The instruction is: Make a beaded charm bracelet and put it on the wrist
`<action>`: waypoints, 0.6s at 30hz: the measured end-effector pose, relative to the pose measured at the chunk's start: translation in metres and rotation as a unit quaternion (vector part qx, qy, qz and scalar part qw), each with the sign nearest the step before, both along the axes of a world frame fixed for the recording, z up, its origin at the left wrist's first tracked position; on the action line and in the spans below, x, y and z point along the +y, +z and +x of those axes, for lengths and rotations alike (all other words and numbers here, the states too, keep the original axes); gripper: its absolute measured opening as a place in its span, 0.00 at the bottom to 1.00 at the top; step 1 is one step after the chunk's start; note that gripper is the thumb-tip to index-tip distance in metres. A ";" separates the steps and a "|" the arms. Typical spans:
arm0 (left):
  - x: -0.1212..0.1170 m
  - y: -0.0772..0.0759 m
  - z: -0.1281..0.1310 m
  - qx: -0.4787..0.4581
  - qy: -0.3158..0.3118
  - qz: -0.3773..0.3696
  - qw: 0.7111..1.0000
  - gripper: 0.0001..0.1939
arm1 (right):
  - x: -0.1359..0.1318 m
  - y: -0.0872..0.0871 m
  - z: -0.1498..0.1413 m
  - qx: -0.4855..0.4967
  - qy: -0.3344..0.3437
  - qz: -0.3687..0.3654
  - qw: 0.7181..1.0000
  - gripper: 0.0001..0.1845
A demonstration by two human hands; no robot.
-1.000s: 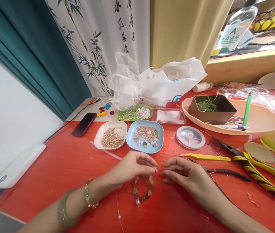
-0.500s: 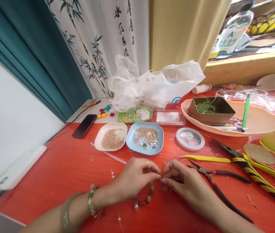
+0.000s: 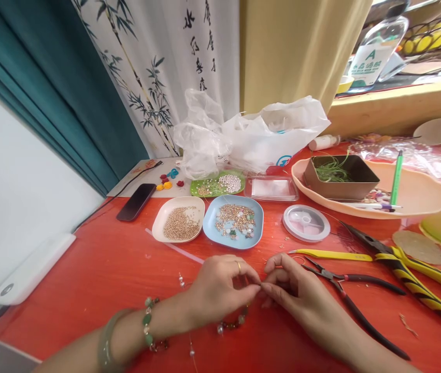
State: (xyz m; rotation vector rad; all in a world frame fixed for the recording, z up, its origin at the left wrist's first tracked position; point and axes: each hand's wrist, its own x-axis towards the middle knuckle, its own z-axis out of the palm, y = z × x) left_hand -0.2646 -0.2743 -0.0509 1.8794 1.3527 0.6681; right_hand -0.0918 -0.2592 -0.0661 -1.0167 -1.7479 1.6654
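While the fingertips meet in the head view, looks like the step is fiddling with the beaded bracelet's point(image 3: 240, 320) end. Left hand point(image 3: 222, 287) seems to pinch it, loop just below, over the counter point(image 3: 119, 274); right hand's point(image 3: 296, 287) pinched too, can't tell on what. Next probably needs steady fingers. A second ago, hands were apart and more loop showed.

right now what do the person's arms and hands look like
The left hand wears a gold ring; its arm carries a bracelet of green and clear beads and a pale green bangle. The right hand shows no jewellery. No sleeves are visible.
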 end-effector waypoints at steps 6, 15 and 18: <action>0.006 0.016 -0.008 0.053 0.029 0.021 0.998 0.04 | 0.003 0.001 0.003 0.027 -0.043 -0.032 0.998 0.03; 0.048 0.029 -0.035 0.202 0.067 0.053 0.976 0.07 | 0.004 0.000 0.000 0.046 -0.070 -0.051 0.995 0.04; 0.059 0.026 -0.034 0.209 0.040 0.053 0.976 0.07 | 0.004 0.000 0.001 0.045 -0.066 -0.047 0.996 0.04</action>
